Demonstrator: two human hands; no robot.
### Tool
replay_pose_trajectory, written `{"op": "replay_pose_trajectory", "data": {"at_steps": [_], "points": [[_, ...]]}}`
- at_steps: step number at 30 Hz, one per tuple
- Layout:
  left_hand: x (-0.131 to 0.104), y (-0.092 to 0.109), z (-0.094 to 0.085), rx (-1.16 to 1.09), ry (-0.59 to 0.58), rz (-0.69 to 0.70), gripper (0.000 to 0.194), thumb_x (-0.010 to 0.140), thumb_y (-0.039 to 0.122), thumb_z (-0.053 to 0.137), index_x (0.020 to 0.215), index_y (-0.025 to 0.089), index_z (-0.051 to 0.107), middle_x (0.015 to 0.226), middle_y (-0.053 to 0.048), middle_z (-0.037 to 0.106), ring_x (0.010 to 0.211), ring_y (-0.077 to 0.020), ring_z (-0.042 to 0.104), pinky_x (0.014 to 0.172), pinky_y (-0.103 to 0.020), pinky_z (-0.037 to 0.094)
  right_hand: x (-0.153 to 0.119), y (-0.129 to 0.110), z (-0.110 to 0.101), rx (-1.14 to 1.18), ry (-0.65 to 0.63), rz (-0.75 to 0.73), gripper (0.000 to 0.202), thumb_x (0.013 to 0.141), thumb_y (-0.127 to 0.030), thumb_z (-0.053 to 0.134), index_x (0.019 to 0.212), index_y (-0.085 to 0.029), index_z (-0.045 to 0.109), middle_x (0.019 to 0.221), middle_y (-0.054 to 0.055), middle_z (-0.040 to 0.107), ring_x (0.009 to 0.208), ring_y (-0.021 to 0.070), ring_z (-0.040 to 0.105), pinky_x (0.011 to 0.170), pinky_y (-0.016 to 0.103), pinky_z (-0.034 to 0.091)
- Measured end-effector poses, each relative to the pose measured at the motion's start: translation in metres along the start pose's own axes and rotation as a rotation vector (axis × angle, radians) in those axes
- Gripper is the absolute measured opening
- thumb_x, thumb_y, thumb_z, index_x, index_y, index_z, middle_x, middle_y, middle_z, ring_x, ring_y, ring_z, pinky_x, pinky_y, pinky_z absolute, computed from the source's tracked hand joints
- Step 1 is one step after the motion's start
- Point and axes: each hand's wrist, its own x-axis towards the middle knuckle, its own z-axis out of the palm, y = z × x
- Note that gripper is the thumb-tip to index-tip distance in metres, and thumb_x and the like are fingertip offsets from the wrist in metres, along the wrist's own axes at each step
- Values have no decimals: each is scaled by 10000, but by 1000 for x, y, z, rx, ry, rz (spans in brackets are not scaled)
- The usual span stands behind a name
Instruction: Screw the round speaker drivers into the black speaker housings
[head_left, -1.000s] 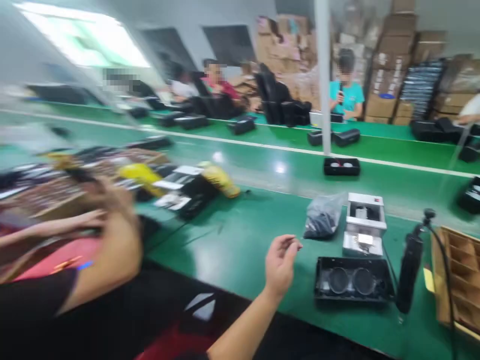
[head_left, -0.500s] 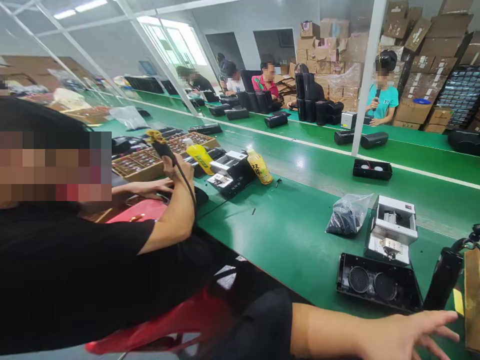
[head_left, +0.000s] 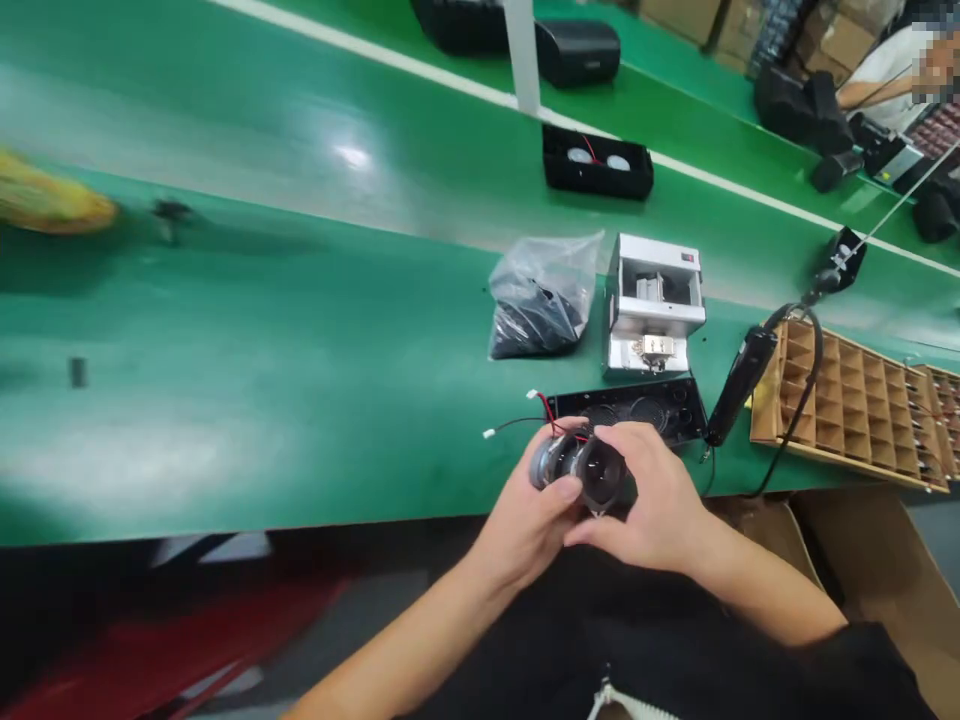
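Note:
My left hand (head_left: 532,515) is closed round a small round speaker (head_left: 551,462) with a silvery back. Red and black wires with white plugs trail from the speakers toward the left. A second, black-rimmed speaker (head_left: 602,472) is gripped by my right hand (head_left: 654,495), close against the first one. Just beyond my hands lies an open black casing (head_left: 686,410) with two round grilles, partly covered by my fingers. Behind it stands a white and silver device (head_left: 656,285) with a metal clamp. A clear bag (head_left: 541,300) of black parts sits to its left.
A black electric screwdriver (head_left: 739,390) with a cable leans by a divided cardboard tray (head_left: 832,400) on the right. Farther back are another black casing (head_left: 598,165), a white post (head_left: 523,55) and a person's arm. A yellow bottle (head_left: 52,195) lies left.
The view has swung right and down, and the neighbouring person is out of sight. My hand that was spread open is now closed on a speaker, and both hands are together.

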Motion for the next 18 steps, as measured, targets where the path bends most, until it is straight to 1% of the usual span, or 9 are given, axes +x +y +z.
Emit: {"op": "replay_pose_trajectory", "data": {"at_steps": [2, 5, 7, 9, 11, 13, 14, 16, 18], "points": [[0, 2, -3, 63, 16, -1, 1002, 660, 663, 1217, 1452, 269, 746, 1188, -67, 820, 982, -234, 782, 873, -313, 684, -2, 1, 2, -7, -66, 2, 954, 895, -711, 1005, 1688, -332, 635, 1489, 181, 836, 1377, 385, 829, 1208, 643, 756], [-1, 9, -3, 189, 19, 23, 984, 650, 712, 1207, 1399, 243, 775, 1211, -83, 820, 1019, -243, 778, 918, -328, 693, 0, -2, -2, 30, -113, 47, 982, 909, -711, 989, 1739, -344, 613, 1554, 180, 828, 1430, 378, 811, 1269, 645, 723], [-2, 15, 1, 242, 11, 28, 963, 663, 727, 1193, 1388, 240, 786, 1283, -116, 831, 1069, -280, 807, 921, -354, 713, 2, -5, -7, 132, -92, 98, 903, 915, -762, 942, 1669, -336, 689, 1562, 182, 836, 1464, 395, 804, 1311, 664, 693], [-4, 23, 5, 264, -19, 19, 956, 677, 733, 1180, 1403, 249, 787, 1344, -153, 841, 1104, -341, 849, 880, -397, 742, 2, -9, -13, 235, -27, 170, 757, 979, -837, 792, 1539, -328, 771, 1534, 185, 857, 1467, 412, 810, 1309, 684, 685], [-5, 32, 9, 291, -57, 28, 927, 705, 718, 1168, 1415, 262, 783, 1337, -168, 857, 1068, -377, 879, 812, -429, 759, 3, -9, -23, 293, 60, 256, 696, 1105, -845, 521, 1496, -319, 756, 1537, 202, 855, 1391, 400, 838, 1207, 676, 727], [-5, 41, 8, 341, -65, 83, 873, 762, 709, 1138, 1426, 272, 776, 1281, -155, 866, 965, -353, 879, 751, -426, 755, 3, -7, -39, 334, 133, 327, 698, 1170, -786, 270, 1477, -315, 684, 1506, 220, 849, 1150, 348, 867, 983, 607, 769], [-4, 45, 6, 372, -59, 113, 849, 798, 714, 1110, 1443, 278, 771, 1278, -151, 862, 932, -338, 870, 733, -422, 750, 3, -4, -50, 358, 162, 354, 687, 1169, -778, 216, 1450, -321, 644, 1476, 221, 847, 1014, 317, 847, 872, 564, 758], [-1, 53, 1, 446, -44, 145, 796, 878, 735, 1026, 1484, 293, 760, 1342, -163, 848, 941, -338, 863, 735, -433, 749, 1, 0, -75, 396, 188, 381, 650, 1112, -877, 289, 1363, -349, 574, 1397, 184, 837, 813, 257, 762, 731, 498, 706], [4, 60, -4, 583, -40, 138, 728, 955, 722, 932, 1515, 294, 750, 1430, -181, 828, 1019, -364, 870, 828, -490, 767, -4, 1, -97, 406, 191, 401, 673, 1000, -974, 535, 1304, -374, 536, 1365, 132, 803, 760, 220, 720, 695, 456, 677]]}}
